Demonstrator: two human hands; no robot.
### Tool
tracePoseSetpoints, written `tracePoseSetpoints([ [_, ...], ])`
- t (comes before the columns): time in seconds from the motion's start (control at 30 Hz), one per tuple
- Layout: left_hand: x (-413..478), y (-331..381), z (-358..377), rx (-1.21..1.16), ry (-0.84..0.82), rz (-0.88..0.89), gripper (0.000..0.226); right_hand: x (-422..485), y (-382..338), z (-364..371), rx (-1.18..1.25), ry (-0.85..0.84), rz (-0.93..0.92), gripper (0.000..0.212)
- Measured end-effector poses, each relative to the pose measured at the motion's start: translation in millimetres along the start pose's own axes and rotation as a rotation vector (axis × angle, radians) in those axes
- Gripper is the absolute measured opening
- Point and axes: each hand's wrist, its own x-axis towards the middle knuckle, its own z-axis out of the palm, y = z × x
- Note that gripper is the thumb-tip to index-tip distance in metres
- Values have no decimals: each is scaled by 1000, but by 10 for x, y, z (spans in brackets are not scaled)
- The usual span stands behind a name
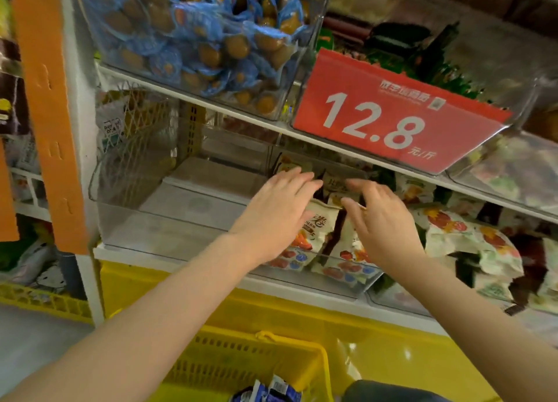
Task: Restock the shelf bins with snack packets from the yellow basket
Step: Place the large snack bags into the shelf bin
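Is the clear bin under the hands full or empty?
Partly filled. Cream snack packets lie piled at the right end of the clear bin, beneath the left hand and right hand; its left part shows bare floor.

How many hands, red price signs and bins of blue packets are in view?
Hands: 2, left hand and right hand
Red price sign: 1
Bin of blue packets: 1
Total: 4
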Motion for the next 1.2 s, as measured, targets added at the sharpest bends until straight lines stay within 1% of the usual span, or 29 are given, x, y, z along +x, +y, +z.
tracePoseSetpoints([
  [0.03,73,26,54,68,-68,31,50,-67,120,-7,-76,-28,33,53],
  [0.1,156,35,167,147,-177,37,49,-169,334,51,-155,-178,96,55],
  [0.13,161,13,205,164,-185,25,46,-200,406,114,-162,-232,107,56],
  [0.17,145,-28,227,172,-161,10,44,-213,444,180,-165,-249,97,58],
  [0.23,87,-126,253,144,-119,-21,43,-186,460,307,-184,-225,37,60],
  [0.3,36,-191,278,90,-148,-47,45,-128,439,410,-198,-220,-11,61],
  [0.37,14,-206,323,109,-169,-39,44,-87,449,469,-166,-230,-23,61],
  [0.43,59,-205,357,132,-196,-25,43,-77,507,479,-82,-239,-5,62],
  [0.5,139,-192,363,147,-258,-25,42,-96,569,451,-17,-262,29,63],
  [0.57,210,-166,342,163,-323,-33,41,-133,582,404,-6,-280,67,63],
  [0.63,228,-141,300,211,-345,-36,44,-183,524,346,-35,-248,97,63],
  [0.67,209,-123,263,236,-319,-35,46,-219,473,306,-46,-203,101,63],
  [0.73,76,-73,156,227,-174,-46,47,-346,343,208,-16,-67,67,58],
  [0.8,-202,-7,36,106,16,-98,44,-550,185,132,78,55,-22,45],
  [0.87,-612,16,-22,7,166,-168,35,-815,31,149,168,74,-109,37],
  [0.93,-1099,-21,17,-12,194,-279,30,-1088,-107,285,224,-19,-150,36],
  [1.0,-1573,-111,121,-10,150,-408,28,-1352,-222,508,257,-150,-158,42],
  [1.07,-1998,-234,247,8,49,-543,27,-1587,-309,787,292,-306,-125,43],
  [1.13,-2375,-375,358,29,-61,-654,26,-1821,-367,1092,310,-490,-53,44],
  [1.2,-2706,-513,427,56,-149,-769,24,-2059,-410,1388,314,-656,20,57],
])
